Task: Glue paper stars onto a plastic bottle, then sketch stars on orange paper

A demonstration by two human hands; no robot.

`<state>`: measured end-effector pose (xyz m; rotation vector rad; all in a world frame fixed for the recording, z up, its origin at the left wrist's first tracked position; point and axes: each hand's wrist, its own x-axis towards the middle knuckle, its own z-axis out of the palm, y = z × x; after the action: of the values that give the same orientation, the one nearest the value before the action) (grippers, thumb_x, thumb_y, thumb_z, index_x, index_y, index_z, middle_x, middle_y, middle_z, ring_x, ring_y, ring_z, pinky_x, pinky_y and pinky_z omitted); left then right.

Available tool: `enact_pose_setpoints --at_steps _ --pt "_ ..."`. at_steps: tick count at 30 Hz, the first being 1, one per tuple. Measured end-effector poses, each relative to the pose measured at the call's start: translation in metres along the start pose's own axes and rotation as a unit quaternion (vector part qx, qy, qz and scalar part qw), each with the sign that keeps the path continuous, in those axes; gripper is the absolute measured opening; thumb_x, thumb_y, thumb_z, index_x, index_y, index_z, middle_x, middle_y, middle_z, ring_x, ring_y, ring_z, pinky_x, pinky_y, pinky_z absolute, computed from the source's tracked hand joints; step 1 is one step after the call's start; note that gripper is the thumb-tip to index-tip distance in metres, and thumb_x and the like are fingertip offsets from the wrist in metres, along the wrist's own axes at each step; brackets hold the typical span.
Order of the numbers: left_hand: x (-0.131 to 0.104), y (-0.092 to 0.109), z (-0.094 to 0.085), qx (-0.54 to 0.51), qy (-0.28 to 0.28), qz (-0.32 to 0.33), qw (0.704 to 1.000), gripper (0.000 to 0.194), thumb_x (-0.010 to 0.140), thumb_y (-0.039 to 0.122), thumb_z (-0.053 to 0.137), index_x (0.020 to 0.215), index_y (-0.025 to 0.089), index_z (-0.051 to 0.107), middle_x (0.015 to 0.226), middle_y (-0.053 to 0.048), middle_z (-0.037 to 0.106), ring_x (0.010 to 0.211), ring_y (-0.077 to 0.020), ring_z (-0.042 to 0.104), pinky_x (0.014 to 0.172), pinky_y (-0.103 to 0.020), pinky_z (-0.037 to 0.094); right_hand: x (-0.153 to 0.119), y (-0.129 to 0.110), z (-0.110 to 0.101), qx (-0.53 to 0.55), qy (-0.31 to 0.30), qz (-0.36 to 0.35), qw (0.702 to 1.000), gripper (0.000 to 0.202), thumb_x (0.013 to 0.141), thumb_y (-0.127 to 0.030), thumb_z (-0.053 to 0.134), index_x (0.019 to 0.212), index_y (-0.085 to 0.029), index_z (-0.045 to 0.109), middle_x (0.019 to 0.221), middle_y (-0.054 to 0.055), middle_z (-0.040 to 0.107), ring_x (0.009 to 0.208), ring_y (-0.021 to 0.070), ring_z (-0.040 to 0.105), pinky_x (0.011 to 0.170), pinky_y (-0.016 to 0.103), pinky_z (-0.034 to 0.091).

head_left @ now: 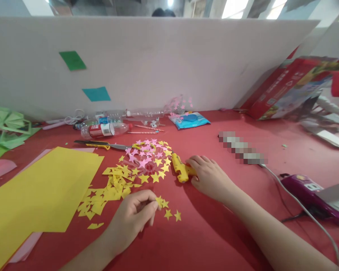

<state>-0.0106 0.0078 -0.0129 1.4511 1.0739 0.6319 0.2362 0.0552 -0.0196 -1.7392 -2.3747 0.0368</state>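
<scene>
My left hand (137, 212) is closed in a pinch, with a yellow paper star (159, 201) at its fingertips. Other loose yellow stars (177, 215) lie just right of it on the red table. Fingers of my right hand (210, 175) are wrapped on the handle of a yellow hot glue gun (180, 168), which lies on its side. Left of the gun sits a round clear plastic piece (150, 167), covered with pink stars (143, 163) and edged partly with yellow ones (154, 177). Yellow paper scraps (113, 188) are heaped beyond my left hand.
Yellow paper sheets (42, 188) cover the left side. Scissors (118, 146), plastic bottles (101, 130) and a blue wipes packet (190, 120) lie farther back, before a white partition (158, 64). To the right are a cable (296, 199), a purple case (307, 194) and a red box (285, 88).
</scene>
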Motion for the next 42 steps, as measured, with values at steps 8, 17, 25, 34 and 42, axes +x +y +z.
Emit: enact_pose_setpoints --at_steps 8,17,25,34,42 --pt "-0.005 0.005 -0.001 0.012 0.02 0.077 0.997 0.025 0.086 0.028 0.047 0.062 0.019 0.05 0.053 0.005 0.047 0.044 -0.0068 0.039 0.045 -0.02 0.032 0.001 -0.002 0.002 0.11 0.082 0.027 0.99 0.031 0.07 -0.014 0.055 0.101 -0.016 0.057 0.099 0.009 0.062 0.079 0.0217 0.06 0.065 0.031 0.045" --pt "-0.008 0.01 -0.014 0.07 0.221 0.203 0.951 0.022 0.09 0.021 0.048 0.068 0.02 0.052 0.053 0.008 0.046 0.043 -0.0056 0.04 0.044 -0.018 0.034 -0.034 -0.038 -0.02 0.245 0.264 -0.23 0.904 0.011 0.088 -0.02 0.057 0.098 -0.019 0.052 0.09 0.006 0.054 0.075 0.0166 0.055 0.062 0.027 0.044" --pt "-0.005 0.008 -0.014 0.079 0.225 0.177 0.955 0.027 0.092 0.025 0.045 0.066 0.02 0.051 0.052 0.007 0.048 0.042 -0.0064 0.041 0.043 -0.018 0.035 -0.039 -0.05 0.001 0.324 0.155 -0.29 0.887 0.017 0.088 -0.031 0.06 0.092 -0.017 0.051 0.084 0.006 0.054 0.071 0.017 0.048 0.062 0.031 0.04" --pt "-0.005 0.008 -0.013 0.081 0.214 0.175 0.958 0.026 0.092 0.026 0.045 0.067 0.021 0.051 0.053 0.007 0.047 0.043 -0.0073 0.041 0.043 -0.018 0.034 -0.037 -0.054 -0.002 0.289 0.148 -0.284 0.902 0.022 0.091 -0.032 0.055 0.076 -0.019 0.046 0.068 0.001 0.047 0.06 0.0138 0.039 0.054 0.027 0.029" --pt "-0.008 0.009 -0.012 0.065 0.212 0.156 0.963 0.022 0.09 0.028 0.046 0.071 0.021 0.052 0.052 0.007 0.044 0.043 -0.0078 0.039 0.041 -0.018 0.033 -0.039 -0.053 0.001 0.263 0.147 -0.29 0.908 0.025 0.09 -0.031 0.054 0.072 -0.02 0.04 0.066 -0.001 0.043 0.058 0.0132 0.033 0.052 0.027 0.025"
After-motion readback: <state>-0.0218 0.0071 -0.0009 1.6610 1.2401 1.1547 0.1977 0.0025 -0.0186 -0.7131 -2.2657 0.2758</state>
